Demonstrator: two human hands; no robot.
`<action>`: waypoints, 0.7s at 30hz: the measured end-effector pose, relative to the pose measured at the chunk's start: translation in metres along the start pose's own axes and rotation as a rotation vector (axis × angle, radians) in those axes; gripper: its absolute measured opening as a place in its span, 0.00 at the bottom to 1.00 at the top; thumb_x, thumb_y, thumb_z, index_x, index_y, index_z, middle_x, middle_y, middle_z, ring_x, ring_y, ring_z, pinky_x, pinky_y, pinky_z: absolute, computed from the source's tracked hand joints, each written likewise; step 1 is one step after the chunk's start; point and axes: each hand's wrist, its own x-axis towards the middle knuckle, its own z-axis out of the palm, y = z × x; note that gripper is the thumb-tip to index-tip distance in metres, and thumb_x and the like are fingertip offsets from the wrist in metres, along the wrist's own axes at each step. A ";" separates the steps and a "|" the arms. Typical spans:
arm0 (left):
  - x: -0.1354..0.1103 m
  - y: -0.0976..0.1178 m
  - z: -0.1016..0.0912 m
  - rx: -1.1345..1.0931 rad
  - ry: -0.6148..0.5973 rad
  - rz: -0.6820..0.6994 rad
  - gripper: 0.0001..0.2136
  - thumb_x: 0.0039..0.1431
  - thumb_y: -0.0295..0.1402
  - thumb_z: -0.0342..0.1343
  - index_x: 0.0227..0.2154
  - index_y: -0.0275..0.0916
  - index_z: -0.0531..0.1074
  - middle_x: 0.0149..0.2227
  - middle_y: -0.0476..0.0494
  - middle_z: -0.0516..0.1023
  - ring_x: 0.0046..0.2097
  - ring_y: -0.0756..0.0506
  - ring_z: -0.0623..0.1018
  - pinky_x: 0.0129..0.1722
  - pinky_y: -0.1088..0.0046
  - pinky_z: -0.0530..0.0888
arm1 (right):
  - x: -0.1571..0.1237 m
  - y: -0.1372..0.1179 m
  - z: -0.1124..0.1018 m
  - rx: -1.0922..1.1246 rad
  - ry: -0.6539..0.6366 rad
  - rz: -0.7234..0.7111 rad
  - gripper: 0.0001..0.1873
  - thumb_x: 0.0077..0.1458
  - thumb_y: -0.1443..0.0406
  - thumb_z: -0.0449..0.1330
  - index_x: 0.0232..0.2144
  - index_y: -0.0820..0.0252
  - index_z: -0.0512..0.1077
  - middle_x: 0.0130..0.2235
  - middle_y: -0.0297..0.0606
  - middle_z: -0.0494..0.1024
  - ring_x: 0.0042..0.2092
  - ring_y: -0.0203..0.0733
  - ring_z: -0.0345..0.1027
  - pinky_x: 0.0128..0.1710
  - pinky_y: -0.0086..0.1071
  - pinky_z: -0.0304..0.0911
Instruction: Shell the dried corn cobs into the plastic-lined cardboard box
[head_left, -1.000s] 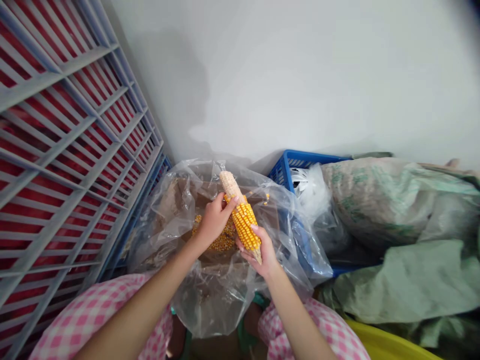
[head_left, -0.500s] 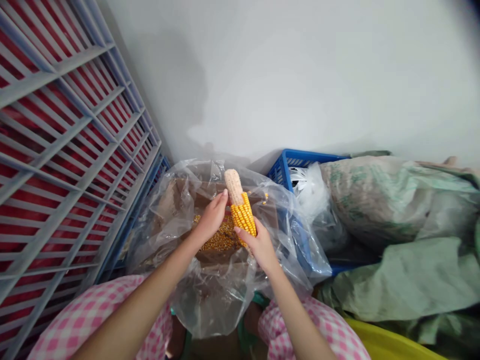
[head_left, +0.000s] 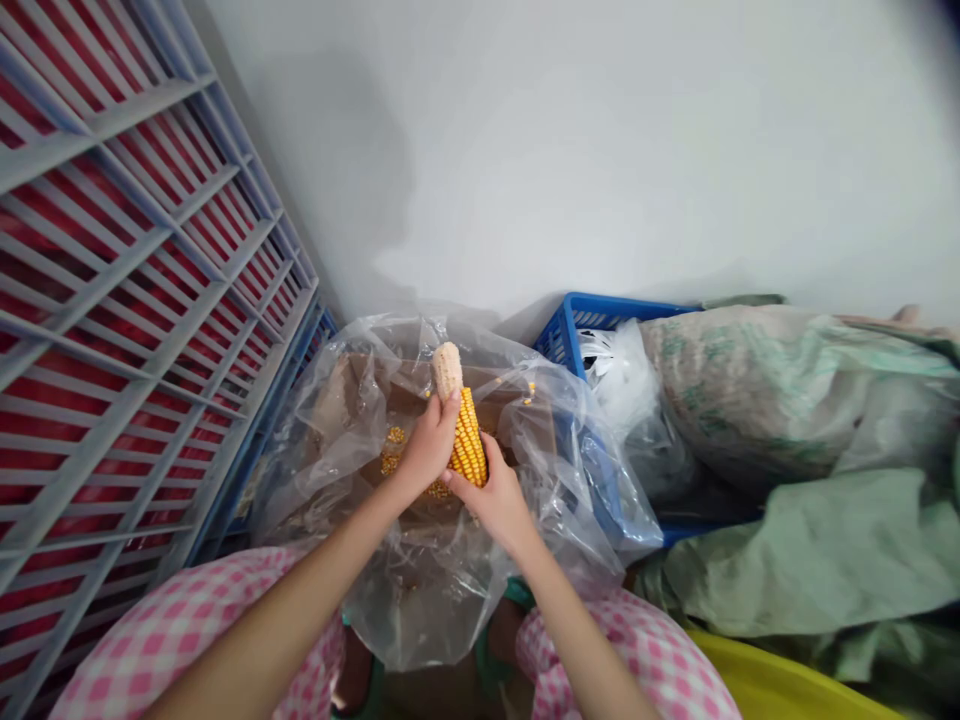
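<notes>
A corn cob stands nearly upright over a clear plastic bag. Its top end is bare and pale, its lower part still carries yellow kernels. My left hand is closed on the cob's left side, thumb near where the kernels begin. My right hand grips the cob's lower end from below. Loose yellow kernels lie inside the bag, which lines a brown box between my knees.
A grey metal grille over red slats fills the left. A blue plastic crate stands behind the bag. Greenish woven sacks pile up at right. A yellow rim shows at bottom right. A white wall is behind.
The cob has swung from a slant to nearly upright and moved slightly left. My right hand has slid round its lower end, hiding more kernels. My left hand stayed on it.
</notes>
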 end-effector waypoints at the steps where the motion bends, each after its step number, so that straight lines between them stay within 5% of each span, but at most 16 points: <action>1: 0.000 0.000 0.000 -0.016 -0.008 0.012 0.19 0.55 0.48 0.37 0.32 0.39 0.65 0.28 0.44 0.71 0.32 0.45 0.72 0.32 0.70 0.65 | 0.001 0.000 0.000 0.034 -0.027 0.003 0.30 0.40 0.55 0.61 0.46 0.56 0.61 0.36 0.37 0.72 0.35 0.40 0.64 0.36 0.33 0.58; 7: 0.000 0.003 -0.002 -0.040 -0.060 0.080 0.19 0.56 0.46 0.37 0.34 0.39 0.66 0.30 0.44 0.72 0.33 0.45 0.72 0.33 0.71 0.65 | 0.002 0.002 0.003 0.103 0.019 -0.005 0.26 0.42 0.57 0.60 0.45 0.58 0.62 0.35 0.35 0.71 0.32 0.36 0.62 0.33 0.30 0.59; 21: -0.003 0.008 -0.005 0.391 0.002 0.181 0.17 0.59 0.36 0.31 0.30 0.36 0.64 0.26 0.41 0.73 0.30 0.45 0.74 0.29 0.72 0.65 | -0.004 -0.002 0.007 -0.040 0.161 0.005 0.25 0.38 0.61 0.61 0.41 0.59 0.63 0.27 0.31 0.70 0.27 0.34 0.61 0.27 0.26 0.59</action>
